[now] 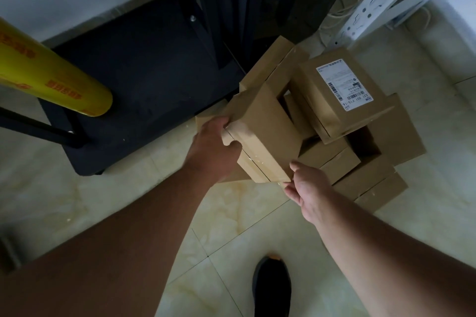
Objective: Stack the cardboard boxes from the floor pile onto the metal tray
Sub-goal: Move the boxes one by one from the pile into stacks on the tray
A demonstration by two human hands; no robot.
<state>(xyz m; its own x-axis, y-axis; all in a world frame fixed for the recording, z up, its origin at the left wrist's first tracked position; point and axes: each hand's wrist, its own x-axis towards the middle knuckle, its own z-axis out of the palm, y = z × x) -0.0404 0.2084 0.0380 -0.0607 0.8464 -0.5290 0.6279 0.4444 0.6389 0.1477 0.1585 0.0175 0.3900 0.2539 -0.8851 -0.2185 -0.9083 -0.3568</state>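
The cardboard box [262,134] in play is held over the pale tiled floor [231,226], tilted, just right of the metal tray. Starting at the far left, a yellow roll of film [51,77] with red print lies slanted across a black frame, its round end pointing toward the middle. Beside it the metal tray [144,90], a dark flat platform with black uprights, sits low on the floor with nothing on its surface. At the tray's near right corner the left hand [213,149] has a clenched grip on the box's near left end, thumb on the top face and fingers wrapped under the edge. The right hand [306,185] meets the box's near right corner with straight fingers, its grip released and only touching. Right of the held box the floor pile [360,162] of plain brown boxes lies jumbled, and a labelled box [340,95] with a white shipping sticker rests tilted on top. At the far right a white perforated rack post [386,0] marked 395 leans over loose cables. Near the bottom edge a dark shoe [271,288] stands on the tiles.
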